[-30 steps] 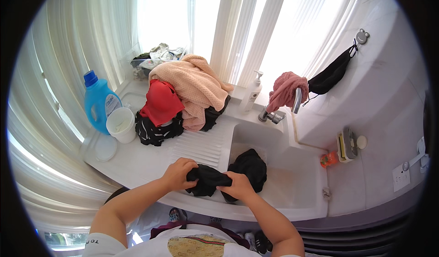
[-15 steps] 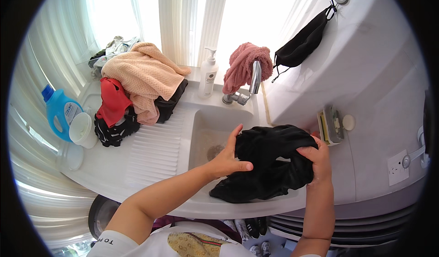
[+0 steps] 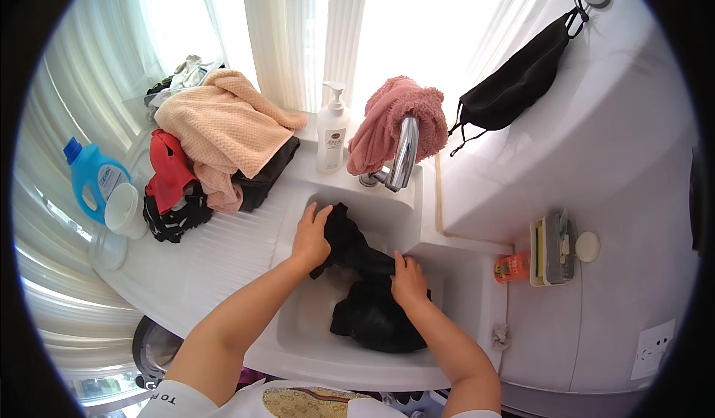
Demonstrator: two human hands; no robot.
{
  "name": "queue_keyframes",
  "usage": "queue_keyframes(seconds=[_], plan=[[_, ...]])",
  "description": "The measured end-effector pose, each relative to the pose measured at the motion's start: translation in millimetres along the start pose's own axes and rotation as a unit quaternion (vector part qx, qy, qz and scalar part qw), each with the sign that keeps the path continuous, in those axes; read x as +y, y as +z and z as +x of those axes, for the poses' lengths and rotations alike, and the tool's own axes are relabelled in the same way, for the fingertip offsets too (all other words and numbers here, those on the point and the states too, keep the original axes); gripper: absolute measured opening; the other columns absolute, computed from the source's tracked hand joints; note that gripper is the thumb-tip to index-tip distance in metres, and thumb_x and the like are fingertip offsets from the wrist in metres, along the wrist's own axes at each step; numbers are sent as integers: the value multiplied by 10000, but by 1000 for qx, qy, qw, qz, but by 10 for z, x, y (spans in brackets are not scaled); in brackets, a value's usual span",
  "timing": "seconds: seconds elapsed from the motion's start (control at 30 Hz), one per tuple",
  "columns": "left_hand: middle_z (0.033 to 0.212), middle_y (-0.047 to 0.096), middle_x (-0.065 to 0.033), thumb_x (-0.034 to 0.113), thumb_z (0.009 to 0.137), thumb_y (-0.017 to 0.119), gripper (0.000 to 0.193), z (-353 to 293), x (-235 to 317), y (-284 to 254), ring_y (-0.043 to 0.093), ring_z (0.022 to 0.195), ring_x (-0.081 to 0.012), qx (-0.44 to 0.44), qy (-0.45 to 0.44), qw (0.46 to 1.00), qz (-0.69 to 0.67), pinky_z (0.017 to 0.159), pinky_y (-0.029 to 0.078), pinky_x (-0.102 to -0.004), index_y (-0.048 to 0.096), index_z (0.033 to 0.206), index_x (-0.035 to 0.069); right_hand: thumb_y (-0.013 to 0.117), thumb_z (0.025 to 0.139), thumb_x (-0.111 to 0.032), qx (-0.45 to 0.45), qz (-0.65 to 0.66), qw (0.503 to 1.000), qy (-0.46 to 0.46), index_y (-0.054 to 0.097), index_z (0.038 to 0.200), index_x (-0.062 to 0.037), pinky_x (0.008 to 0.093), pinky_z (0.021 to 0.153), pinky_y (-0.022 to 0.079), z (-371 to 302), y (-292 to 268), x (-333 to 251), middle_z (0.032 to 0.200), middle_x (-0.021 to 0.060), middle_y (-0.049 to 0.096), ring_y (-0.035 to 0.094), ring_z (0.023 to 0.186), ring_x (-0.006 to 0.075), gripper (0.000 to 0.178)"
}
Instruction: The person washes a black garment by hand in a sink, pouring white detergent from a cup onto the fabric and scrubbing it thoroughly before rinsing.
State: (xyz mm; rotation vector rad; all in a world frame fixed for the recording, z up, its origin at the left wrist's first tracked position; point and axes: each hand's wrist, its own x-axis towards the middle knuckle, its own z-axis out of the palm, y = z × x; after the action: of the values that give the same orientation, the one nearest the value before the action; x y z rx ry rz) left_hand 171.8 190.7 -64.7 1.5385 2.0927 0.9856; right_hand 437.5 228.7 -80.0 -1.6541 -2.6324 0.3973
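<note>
**Black garment in the sink, both my hands on it**

Black garment [image 3: 376, 317] sits inside the sink [image 3: 465, 299]: one part raised toward the back of the sink, a bunched lump low at the front. Can't tell if it's one piece or two; the parts meet by my right hand.

Left hand [image 3: 311, 241]: at the sink's left side, against the garment's upper left edge, fingers pointing up. Can't tell if it's gripping. Right hand [image 3: 409, 280]: in the sink's right half, fingers curled over the cloth, grasping it. Cloth spans between the two.

Behind sink: chrome faucet [image 3: 404, 157] with a pink towel [image 3: 372, 131] draped over it; white pump bottle [image 3: 332, 136] just left of that.

Left of sink: ribbed drainboard [image 3: 231, 258]. Beyond it, a pile: peach waffle towel [image 3: 216, 124], red garment [image 3: 168, 172], black-and-white garment [image 3: 173, 219]. Farther left of sink: white tub [image 3: 123, 213], blue detergent jug [image 3: 91, 183].

Right of sink: orange container [image 3: 512, 267], then sponge caddy [image 3: 551, 250]. Black face mask [image 3: 514, 79] hangs above and behind the sink's right side.
</note>
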Motion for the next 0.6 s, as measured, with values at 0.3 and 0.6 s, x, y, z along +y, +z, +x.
queue_keyframes(seconds=[0.3,0.6], plan=[[1637,11,-132,472,731,760,1034,-161,-93,668,-18,1499,-385,-289,58,884,364,1125,127,-685,183,1563,262,496,862,-698,-173,-268,946,-55,150,1572,-135,752,1012,249,291,634,-726,1637,137,59,52,1491,403,970],[1645,-26,-94,450,757,744,1048,81,-230,825,-14,1512,-310,-416,15,846,334,1125,150,-674,115,1572,252,608,812,-648,-204,-207,953,-85,205,1558,-121,632,977,372,488,637,-700,1561,198,229,233,1409,429,998]])
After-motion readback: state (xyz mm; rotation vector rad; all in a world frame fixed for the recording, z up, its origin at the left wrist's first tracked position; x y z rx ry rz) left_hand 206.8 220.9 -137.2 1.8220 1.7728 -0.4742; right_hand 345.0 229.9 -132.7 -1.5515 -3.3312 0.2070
